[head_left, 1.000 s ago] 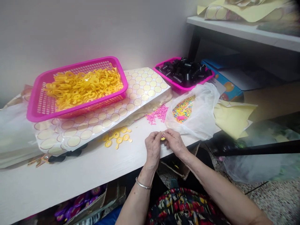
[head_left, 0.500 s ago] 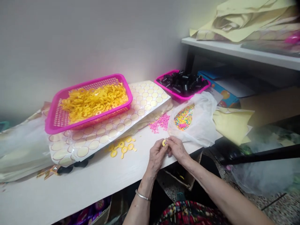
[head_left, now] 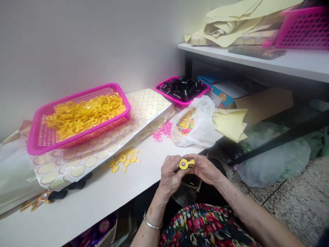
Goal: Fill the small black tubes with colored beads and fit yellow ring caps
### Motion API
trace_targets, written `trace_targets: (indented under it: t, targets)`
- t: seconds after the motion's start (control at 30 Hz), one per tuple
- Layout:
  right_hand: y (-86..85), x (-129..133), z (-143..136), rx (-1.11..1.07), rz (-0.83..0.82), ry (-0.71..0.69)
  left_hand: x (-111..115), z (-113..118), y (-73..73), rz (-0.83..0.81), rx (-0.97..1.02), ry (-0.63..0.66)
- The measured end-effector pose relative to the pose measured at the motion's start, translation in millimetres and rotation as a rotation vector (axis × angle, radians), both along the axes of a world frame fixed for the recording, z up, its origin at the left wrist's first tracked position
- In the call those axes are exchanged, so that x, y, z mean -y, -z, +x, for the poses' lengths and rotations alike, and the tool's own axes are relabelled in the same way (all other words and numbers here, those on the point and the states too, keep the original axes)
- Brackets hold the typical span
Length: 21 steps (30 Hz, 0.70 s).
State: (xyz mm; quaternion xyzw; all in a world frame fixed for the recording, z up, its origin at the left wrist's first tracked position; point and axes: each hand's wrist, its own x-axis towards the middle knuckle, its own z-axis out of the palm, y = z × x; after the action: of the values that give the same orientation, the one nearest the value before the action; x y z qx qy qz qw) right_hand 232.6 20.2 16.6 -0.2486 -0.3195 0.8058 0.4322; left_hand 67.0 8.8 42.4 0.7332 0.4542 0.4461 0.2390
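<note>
Over the table's front edge, my left hand (head_left: 169, 175) and my right hand (head_left: 207, 168) meet with fingers closed. Between them they hold a small yellow plastic ring piece (head_left: 186, 163) with a short knobbed handle pointing right and a pink bit at its middle. A dark edge shows beneath the ring; its kind is hidden by the fingers. Several like yellow ring pieces (head_left: 123, 159) lie loose on the table to the left. Beyond my hands are a heap of tiny pink rings (head_left: 163, 130) and a white plastic bag (head_left: 202, 132) with multicoloured beads (head_left: 186, 120) in its opening.
On circle-printed sheets (head_left: 144, 107) stands a pink basket (head_left: 36, 132) full of yellow pieces. Another pink basket (head_left: 180, 103) holds black cylinders (head_left: 185, 87). A white shelf (head_left: 246, 61) juts in at right. Yellow paper (head_left: 230, 123) hangs by the bag.
Both hands have drawn back off the table toward my lap. The yellow piece is turned so its face and handle show. The view has swung right.
</note>
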Motion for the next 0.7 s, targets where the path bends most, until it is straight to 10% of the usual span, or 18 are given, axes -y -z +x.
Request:
trace_targets:
  t: [0.4,0.7]
  targets:
    - [-6.7,8.6,35.8,0.208,0.081,-0.158,20.8,37.3,1.1,0.221,-0.359,0.210]
    - [6.2,24.9,21.8,0.419,0.154,0.120,19.8,37.6,26.2,0.179,-0.163,0.193]
